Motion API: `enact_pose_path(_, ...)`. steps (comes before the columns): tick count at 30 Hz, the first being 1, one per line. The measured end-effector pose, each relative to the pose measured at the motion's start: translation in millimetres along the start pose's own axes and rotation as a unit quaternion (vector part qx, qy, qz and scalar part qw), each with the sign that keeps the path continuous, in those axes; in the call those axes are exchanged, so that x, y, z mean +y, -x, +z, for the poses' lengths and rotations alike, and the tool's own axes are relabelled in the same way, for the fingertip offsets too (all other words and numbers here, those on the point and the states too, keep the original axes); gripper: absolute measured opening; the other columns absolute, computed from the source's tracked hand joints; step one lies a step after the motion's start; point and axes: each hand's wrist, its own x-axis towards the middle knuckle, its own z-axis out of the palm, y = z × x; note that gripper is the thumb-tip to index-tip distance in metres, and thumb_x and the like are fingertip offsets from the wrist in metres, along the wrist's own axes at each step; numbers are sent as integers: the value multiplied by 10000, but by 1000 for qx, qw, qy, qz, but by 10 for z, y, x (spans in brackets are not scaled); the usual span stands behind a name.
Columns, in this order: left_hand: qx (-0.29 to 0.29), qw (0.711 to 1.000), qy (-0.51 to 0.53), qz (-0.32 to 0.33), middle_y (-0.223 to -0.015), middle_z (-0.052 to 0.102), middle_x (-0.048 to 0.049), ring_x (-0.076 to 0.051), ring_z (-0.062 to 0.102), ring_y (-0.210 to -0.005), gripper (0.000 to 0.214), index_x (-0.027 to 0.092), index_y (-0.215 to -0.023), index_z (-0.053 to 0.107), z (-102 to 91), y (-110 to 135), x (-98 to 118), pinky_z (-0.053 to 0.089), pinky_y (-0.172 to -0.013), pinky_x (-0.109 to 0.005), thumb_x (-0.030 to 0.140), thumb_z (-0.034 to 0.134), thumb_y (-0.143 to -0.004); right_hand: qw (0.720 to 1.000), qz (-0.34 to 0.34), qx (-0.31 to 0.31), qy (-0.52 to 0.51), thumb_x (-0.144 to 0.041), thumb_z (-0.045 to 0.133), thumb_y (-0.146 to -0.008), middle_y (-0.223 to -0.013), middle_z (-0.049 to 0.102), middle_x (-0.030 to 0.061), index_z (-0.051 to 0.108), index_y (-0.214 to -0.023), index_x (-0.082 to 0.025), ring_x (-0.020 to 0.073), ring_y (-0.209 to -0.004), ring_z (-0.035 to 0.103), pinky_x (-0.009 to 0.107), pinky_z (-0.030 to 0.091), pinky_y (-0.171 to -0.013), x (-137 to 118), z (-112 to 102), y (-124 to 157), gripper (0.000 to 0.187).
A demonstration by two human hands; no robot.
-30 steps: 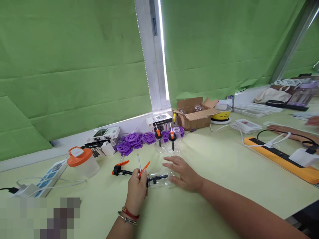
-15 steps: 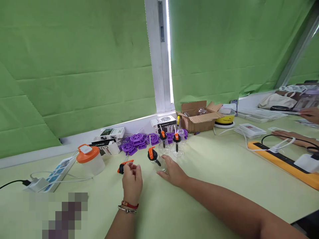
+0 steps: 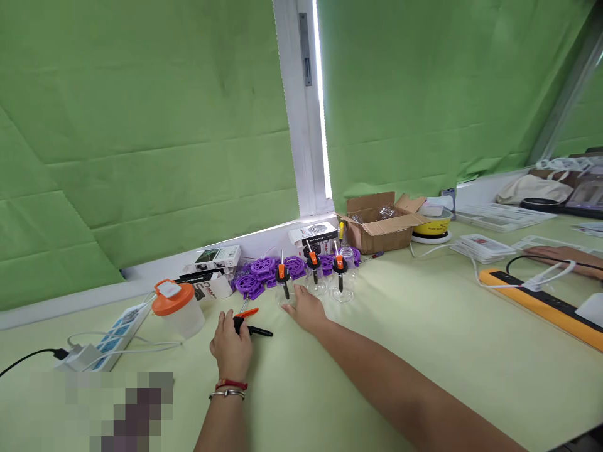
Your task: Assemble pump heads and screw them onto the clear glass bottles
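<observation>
A white plastic power strip (image 3: 115, 328) with blue sockets lies at the left of the smooth pale-green worktop (image 3: 424, 351), its thin cable curling beside it. Next comes a round, frosted plastic tub with an orange lid (image 3: 178, 309). Near it, the left hand (image 3: 232, 346), with thin bangles at the wrist, rests on the worktop with its fingers curled around the head of a black pump part with an orange lever (image 3: 249, 321); the slim black stem pokes out to the right along the surface. Behind, small printed cardboard boxes (image 3: 214, 267) and a heap of purple, spoked plastic wheels (image 3: 264, 272) sit against the white sill.

The right hand (image 3: 304, 309) lies flat, fingers spread and together at the tips, touching the base of a clear glass-like bottle with a black-and-orange pump top (image 3: 284, 285) that stands upright. Two more such bottles (image 3: 325, 276) stand upright just beside it, in a row. Further right is an open brown cardboard box (image 3: 379, 223), then a yellow bowl-shaped object (image 3: 431, 224), flat white packets (image 3: 483, 246), and a long orange power strip (image 3: 541, 304) with a white cable. Another person's hand (image 3: 560, 255) rests flat at the far right. Creased green cloth hangs behind everything.
</observation>
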Motion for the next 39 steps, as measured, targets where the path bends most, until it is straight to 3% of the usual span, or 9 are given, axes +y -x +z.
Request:
enact_pose_path(9, -63, 997, 6, -33, -1289, 553, -133, -302, 524, -1153, 316, 187, -1143, 519, -3, -14, -28, 398, -909, -472, 275, 355, -887, 1000, 5, 10, -12, -445, 427, -878, -1495, 280, 187, 197, -1459, -109, 309, -1248, 463, 400, 437, -924, -3, 10, -44, 710)
enact_pose_path(13, -72, 997, -3, -35, -1243, 574, -135, -313, 549, -1094, 316, 181, -1126, 528, -18, -14, -17, 403, -885, -494, 214, 395, -841, 990, -121, 70, -10, -397, 345, -918, -1384, 458, 156, 361, -1380, -142, 282, -1147, 534, 389, 447, -893, 93, -239, 217, 528)
enact_pose_path(15, -76, 996, -6, -38, -1232, 572, -135, -314, 553, -1082, 317, 181, -1108, 535, -23, -16, -2, 407, -883, -494, 207, 409, -819, 972, -219, 89, -16, -389, 332, -923, -1212, 587, 129, 508, -1227, -182, 252, -1025, 585, 363, 451, -862, 225, -462, 332, 408)
enact_pose_path(17, -76, 996, -10, -45, -1204, 579, -133, -313, 558, -1069, 302, 189, -1074, 548, -30, -17, 16, 406, -889, -488, 223, 429, -798, 957, -245, 151, -30, -403, 345, -907, -1067, 621, 119, 556, -1081, -187, 240, -948, 593, 351, 453, -835, 433, -715, 380, 348)
enact_pose_path(21, -79, 995, -5, -59, -1121, 601, -126, -314, 579, -1015, 238, 215, -961, 570, -38, 0, 57, 414, -870, -480, 306, 490, -755, 948, -64, 302, -83, -419, 349, -899, -1024, 597, 111, 487, -1114, -175, 228, -886, 578, 351, 450, -808, 1027, -1105, 255, 353)
enact_pose_path(24, -87, 994, 10, -62, -1032, 627, -101, -298, 593, -946, 176, 231, -859, 565, -26, 28, 83, 434, -809, -447, 341, 507, -735, 941, 99, 307, -103, -463, 464, -824, -1060, 591, 119, 448, -1191, -157, 243, -929, 566, 360, 451, -810, 1465, -1160, 94, 478)
enact_pose_path(30, -106, 987, 94, -69, -891, 669, -94, -265, 625, -820, 388, 200, -812, 567, 67, 52, 60, 457, -748, -380, 568, 447, -774, 978, 130, 155, -46, -435, 657, -656, -1227, 572, 86, 446, -1280, -222, 274, -1134, 501, 381, 404, -914, 1797, -983, -155, 692)
enact_pose_path(34, -102, 988, 44, -106, -1128, 634, -183, -333, 612, -974, 566, 144, -1014, 591, 128, 4, -1, 451, -796, -446, 620, 432, -753, 982, 130, 136, -28, -335, 684, -615, -1199, 605, 73, 501, -1273, -257, 301, -1122, 509, 418, 360, -948, 1804, -958, -269, 688)
enact_pose_path(39, -148, 984, 5, -103, -1178, 624, -160, -371, 579, -1052, 588, 191, -938, 665, 175, -29, -29, 441, -802, -473, 676, 400, -737, 985, 124, 122, -17, -310, 699, -592, -1184, 620, 65, 470, -1325, -281, 302, -1140, 502, 425, 342, -960, 1842, -951, -321, 769)
